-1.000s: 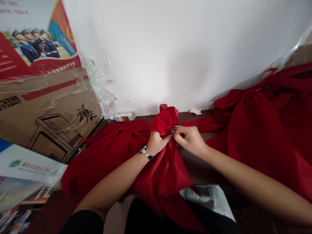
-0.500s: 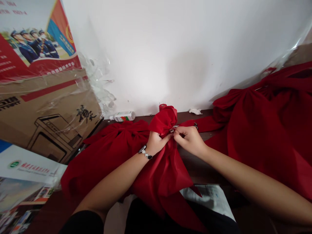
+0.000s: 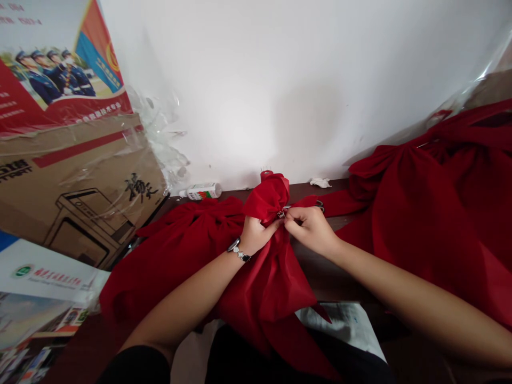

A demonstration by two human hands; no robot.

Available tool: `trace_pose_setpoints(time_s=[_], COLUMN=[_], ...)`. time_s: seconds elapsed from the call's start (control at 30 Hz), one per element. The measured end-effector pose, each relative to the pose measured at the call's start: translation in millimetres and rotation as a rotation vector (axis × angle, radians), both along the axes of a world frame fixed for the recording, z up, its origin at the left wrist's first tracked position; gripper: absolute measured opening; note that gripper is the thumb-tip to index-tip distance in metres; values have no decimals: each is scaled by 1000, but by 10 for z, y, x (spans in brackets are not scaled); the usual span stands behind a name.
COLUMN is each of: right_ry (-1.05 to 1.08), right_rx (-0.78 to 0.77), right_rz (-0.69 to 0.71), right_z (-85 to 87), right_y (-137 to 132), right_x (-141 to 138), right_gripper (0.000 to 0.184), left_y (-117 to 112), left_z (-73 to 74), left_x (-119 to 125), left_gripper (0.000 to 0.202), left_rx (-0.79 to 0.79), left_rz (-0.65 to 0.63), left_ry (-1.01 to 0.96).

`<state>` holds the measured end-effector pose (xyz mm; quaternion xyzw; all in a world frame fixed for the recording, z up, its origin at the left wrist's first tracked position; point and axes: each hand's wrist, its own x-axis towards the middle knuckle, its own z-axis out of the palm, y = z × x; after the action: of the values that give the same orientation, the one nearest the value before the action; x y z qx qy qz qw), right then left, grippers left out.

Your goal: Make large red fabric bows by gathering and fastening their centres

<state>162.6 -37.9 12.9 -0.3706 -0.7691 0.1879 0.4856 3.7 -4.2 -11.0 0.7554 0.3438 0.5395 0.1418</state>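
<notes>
My left hand is closed around the gathered neck of a red cloth, whose puffed top bulges above my fingers and whose folds hang toward my lap. At the gather sits a small shiny metal piece, close to my left thumb. My right hand pinches right beside it, touching the cloth's edge; what lies between its fingertips is too small to make out. Behind the cloth stands a red thread spool with several needles sticking up. Dark scissor handles poke out by my right knuckles.
More gathered red cloth lies on the left, and a bigger heap on the right. A white bottle and crumpled tissue rest by the white wall. A cardboard box stands at left.
My right fingertips have shifted very slightly at the metal piece. The view has drifted a little; both hands keep their grip, and the cloths have not moved.
</notes>
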Motion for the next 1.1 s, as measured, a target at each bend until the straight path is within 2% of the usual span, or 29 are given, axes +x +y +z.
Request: trace_pose_setpoints(time_s=[0.53,0.63,0.8,0.97,1.1], right_ry=[23,18,-46,-64,-73], right_rx=[-16,-11,30,52,60], right_rz=[13,16,1,-22,-32], right_z=[10,13,10,6,9], right_y=[-10,-10,-6,-11,-6], right_x=[-6,0,21,23,24], right_gripper=[25,25,24,24,25], left_y=[32,24,2,3,6], left_z=[-69,-60,-32,-44,-42], left_x=[-34,-34,-31,-33,-30], left_gripper=[27,27,25,30,30], left_rx=[17,31,19,58,33], left_rz=[48,57,-12,64,28], left_ry=[7,-2,-10,-28,-24])
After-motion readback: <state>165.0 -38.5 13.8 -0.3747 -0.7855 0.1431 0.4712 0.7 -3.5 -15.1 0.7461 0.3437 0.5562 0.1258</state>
